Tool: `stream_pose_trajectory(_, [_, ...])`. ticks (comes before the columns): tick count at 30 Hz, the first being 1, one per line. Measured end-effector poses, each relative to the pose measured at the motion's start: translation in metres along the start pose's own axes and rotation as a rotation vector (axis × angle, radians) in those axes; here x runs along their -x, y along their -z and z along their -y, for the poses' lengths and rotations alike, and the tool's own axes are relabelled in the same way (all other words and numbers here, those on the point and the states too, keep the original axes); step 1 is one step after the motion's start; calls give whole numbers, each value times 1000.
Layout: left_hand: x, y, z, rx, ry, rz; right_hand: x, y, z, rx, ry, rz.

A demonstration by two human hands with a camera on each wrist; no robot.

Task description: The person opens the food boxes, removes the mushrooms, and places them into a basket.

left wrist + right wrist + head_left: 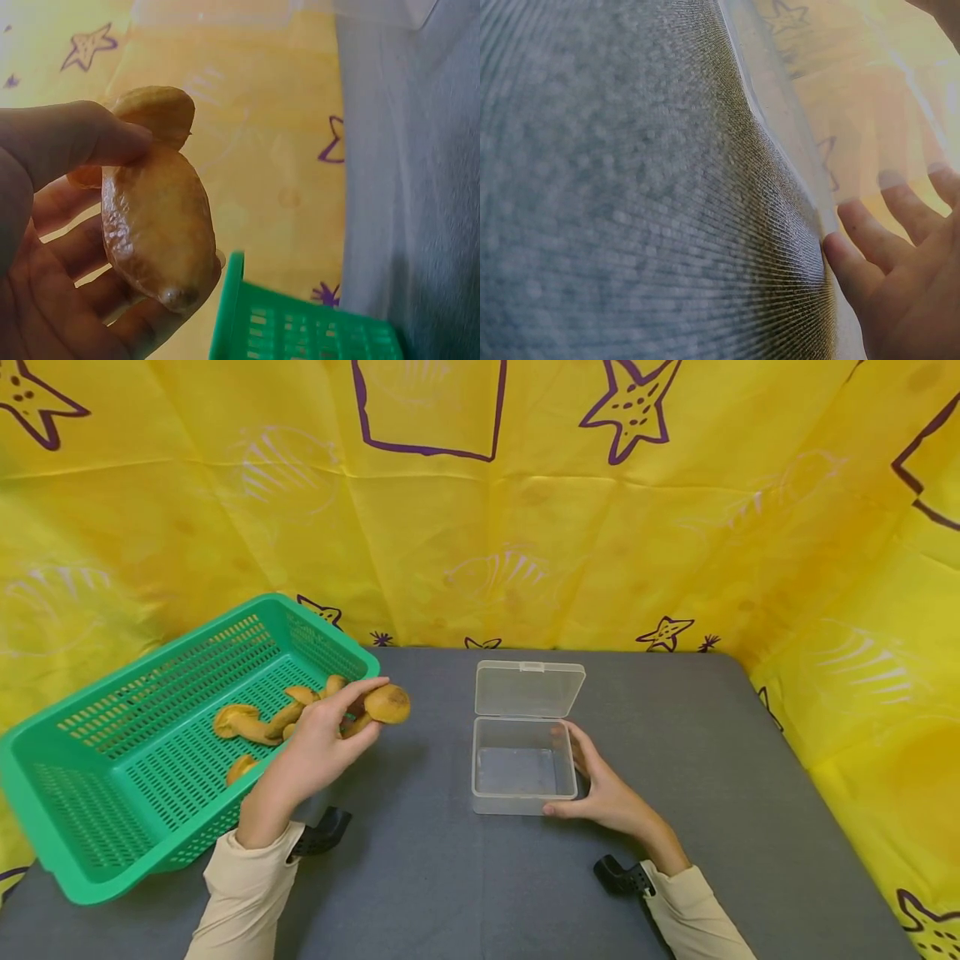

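My left hand point(318, 756) pinches a brownish-yellow mushroom point(387, 703) between thumb and fingers, just beyond the right rim of a green basket point(161, 781). In the left wrist view the mushroom point(161, 225) shows a smooth, shiny, bulging stem below the thumb. Several similar mushrooms point(243, 724) lie in the basket, partly hidden by my left hand. A clear plastic box point(506, 806) stands on the table with its hinged lid point(528, 689) raised; nothing is seen inside. My right hand point(611, 797) holds the box's right side, thumb at the front corner, fingers along the side wall.
Grey cloth covers the table point(420, 877). Behind and to the right hangs a yellow curtain point(555, 543) with starfish and fish drawings. Each wrist carries a black camera mount, the left one point(322, 832) close to the basket's front side.
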State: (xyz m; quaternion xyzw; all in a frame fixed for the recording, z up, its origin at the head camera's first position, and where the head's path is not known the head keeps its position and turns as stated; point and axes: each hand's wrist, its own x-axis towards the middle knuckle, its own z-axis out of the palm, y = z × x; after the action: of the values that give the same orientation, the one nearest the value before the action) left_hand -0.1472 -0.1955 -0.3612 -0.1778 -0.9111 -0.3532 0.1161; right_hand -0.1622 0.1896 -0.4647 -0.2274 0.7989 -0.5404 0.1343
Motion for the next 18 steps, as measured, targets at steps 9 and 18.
stream_pose_trajectory(9, [9,17,11,-52,44,-72,-1,0,0,7,-5,-7])
stream_pose_trajectory(18, [18,32,21,-13,134,-97,-1,0,0,11,-5,-9])
